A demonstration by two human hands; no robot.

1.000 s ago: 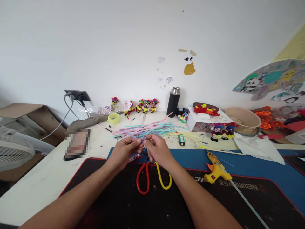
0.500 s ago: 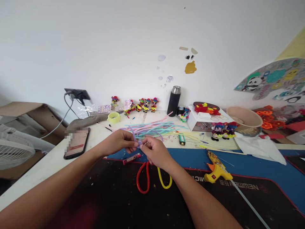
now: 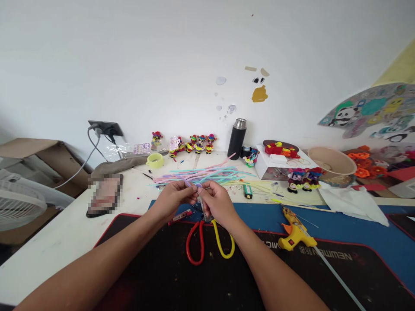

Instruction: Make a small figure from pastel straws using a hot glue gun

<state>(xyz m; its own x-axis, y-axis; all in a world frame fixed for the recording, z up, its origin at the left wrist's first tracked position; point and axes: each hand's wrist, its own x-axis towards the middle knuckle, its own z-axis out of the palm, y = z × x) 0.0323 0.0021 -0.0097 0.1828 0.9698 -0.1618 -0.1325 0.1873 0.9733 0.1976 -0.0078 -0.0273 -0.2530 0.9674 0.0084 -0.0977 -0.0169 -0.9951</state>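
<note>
Two bare hands meet over the work table (image 3: 58,233), a small coil of purple strip (image 3: 199,185) pinched between their fingertips in front of a heap of pastel strips (image 3: 207,174). The left hand (image 3: 173,196) has thumb and forefinger closed on the strip, its other fingers curled loosely beneath; the right hand (image 3: 218,201) grips the coiled part the same way, thumb uppermost. How tightly either presses cannot be told.

Scissors (image 3: 202,242) with one red and one yellow handle lie on the black mat (image 3: 155,268), their blades partly hidden by the right hand; whether skin touches metal is unclear. A pink-red tube (image 3: 180,217) rests below the left hand, and a yellow glue gun (image 3: 295,231) lies well apart to the right.

The likeliest mishap is the coil springing loose, since so little of it sits under the fingertips; uneven pressure could also leave it lopsided. Dropped, it might be lost among the heap's similar colours, while a lowered right hand could catch the scissors and push them askew
</note>
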